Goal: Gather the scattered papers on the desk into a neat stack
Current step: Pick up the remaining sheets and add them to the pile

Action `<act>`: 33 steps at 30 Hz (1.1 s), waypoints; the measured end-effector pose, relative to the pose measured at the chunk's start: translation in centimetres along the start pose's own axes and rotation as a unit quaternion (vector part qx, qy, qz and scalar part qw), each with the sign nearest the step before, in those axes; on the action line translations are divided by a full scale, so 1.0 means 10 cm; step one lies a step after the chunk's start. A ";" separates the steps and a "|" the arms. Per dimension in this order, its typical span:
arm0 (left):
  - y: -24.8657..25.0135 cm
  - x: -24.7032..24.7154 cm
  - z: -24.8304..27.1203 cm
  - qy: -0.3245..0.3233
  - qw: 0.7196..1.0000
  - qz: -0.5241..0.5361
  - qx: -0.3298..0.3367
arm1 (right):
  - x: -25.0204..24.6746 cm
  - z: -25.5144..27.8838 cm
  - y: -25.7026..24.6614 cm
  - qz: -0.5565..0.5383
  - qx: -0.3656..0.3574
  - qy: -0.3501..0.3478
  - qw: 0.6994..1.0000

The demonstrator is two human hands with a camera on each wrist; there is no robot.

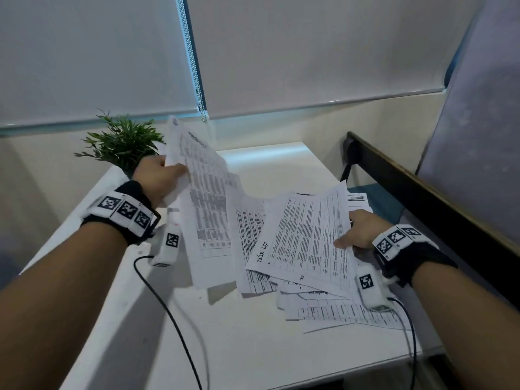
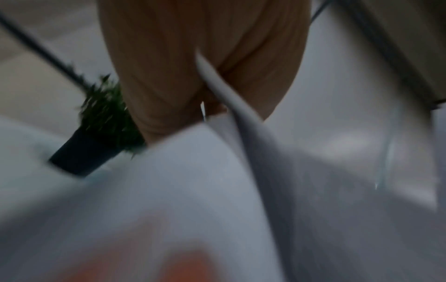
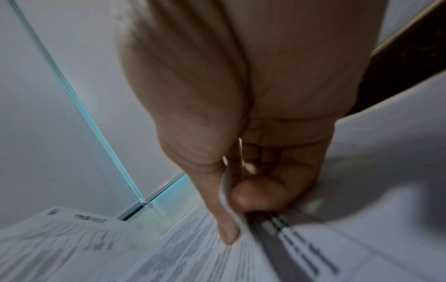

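Observation:
Printed white papers lie loose across a white desk point(image 1: 239, 347). My left hand point(image 1: 161, 175) grips a raised sheet point(image 1: 206, 204) by its left edge, above the desk and close to the plant; the left wrist view shows the paper point(image 2: 229, 106) caught in that hand point(image 2: 193, 66). My right hand point(image 1: 356, 232) pinches the right edge of a sheet headed "TASK LIST" point(image 1: 306, 235), thumb on top. In the right wrist view the thumb point(image 3: 226, 219) presses the paper edge point(image 3: 231, 208) against the fingers. More sheets point(image 1: 337, 308) lie beneath, overlapping at angles.
A green plant in a dark pot point(image 1: 123, 142) stands at the desk's back left, just behind my left hand. A dark wooden rail point(image 1: 422, 198) runs along the right side. Roller blinds with a bead chain point(image 1: 194, 60) hang behind. Black cables point(image 1: 168, 313) trail over the desk front.

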State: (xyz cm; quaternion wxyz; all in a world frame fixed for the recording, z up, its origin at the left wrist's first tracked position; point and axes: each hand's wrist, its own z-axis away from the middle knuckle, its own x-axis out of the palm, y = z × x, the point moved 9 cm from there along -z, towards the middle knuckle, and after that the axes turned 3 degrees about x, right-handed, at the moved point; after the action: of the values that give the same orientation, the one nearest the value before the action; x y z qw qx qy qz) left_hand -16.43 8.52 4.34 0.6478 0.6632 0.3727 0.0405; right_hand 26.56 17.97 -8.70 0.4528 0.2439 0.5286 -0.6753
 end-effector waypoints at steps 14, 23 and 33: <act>1.79 -0.34 0.58 0.068 0.935 0.076 0.341 | -0.51 0.42 0.16 -0.145 0.008 0.144 0.979; 1.58 -0.14 0.38 0.044 0.943 0.208 0.258 | -0.21 0.65 -0.84 -0.431 -0.147 -0.052 0.889; 0.80 0.40 0.21 0.047 0.975 0.205 0.069 | -0.72 0.49 -0.54 -0.323 -0.127 0.145 0.927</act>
State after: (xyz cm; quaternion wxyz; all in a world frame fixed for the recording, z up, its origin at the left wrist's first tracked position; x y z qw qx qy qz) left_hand -8.93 9.84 9.39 0.5599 0.7661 0.2610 0.1773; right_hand 26.03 16.07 1.38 0.1559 0.0960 0.7198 -0.6696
